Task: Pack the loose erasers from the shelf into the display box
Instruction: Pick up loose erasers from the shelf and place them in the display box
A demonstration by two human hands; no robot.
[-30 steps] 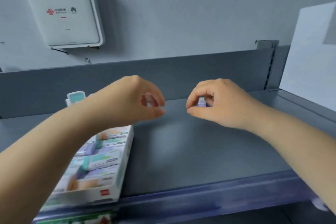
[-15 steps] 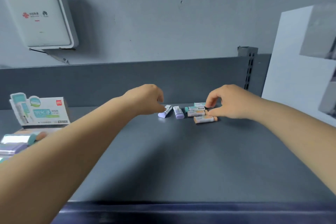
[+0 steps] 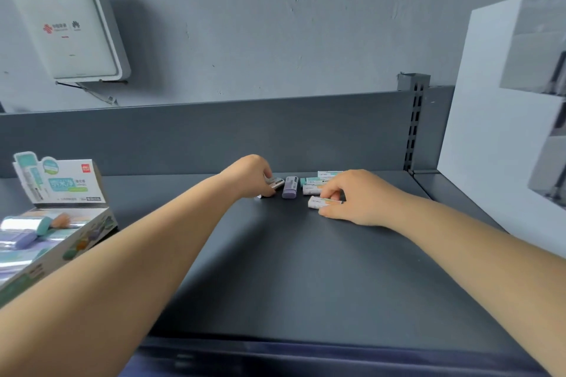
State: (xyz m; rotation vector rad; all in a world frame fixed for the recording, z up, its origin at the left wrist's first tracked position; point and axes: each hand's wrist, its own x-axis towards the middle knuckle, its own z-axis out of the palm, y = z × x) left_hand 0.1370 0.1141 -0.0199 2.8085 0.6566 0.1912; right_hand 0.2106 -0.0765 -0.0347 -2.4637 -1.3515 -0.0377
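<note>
Both hands have closed in since a moment ago: the left hand (image 3: 251,176) pinches a sleeved eraser (image 3: 274,182), seemingly lifting one end, while the right hand (image 3: 356,197) clamps thumb and fingers on an orange-tipped eraser (image 3: 321,202). A purple eraser (image 3: 290,187) lies between them on the shelf (image 3: 306,269). Well to the left, the display box (image 3: 58,232) waits, lid propped, for loading.

We see two bare forearms reaching in from the bottom corners, with no sleeve, watch, bracelet or glove on either. Our left hand (image 3: 249,176) and right hand (image 3: 356,197) are also uncovered, and we see no rings on the fingers that show. The nails are too small to make out. Both arms look smooth and unmarked.
</note>
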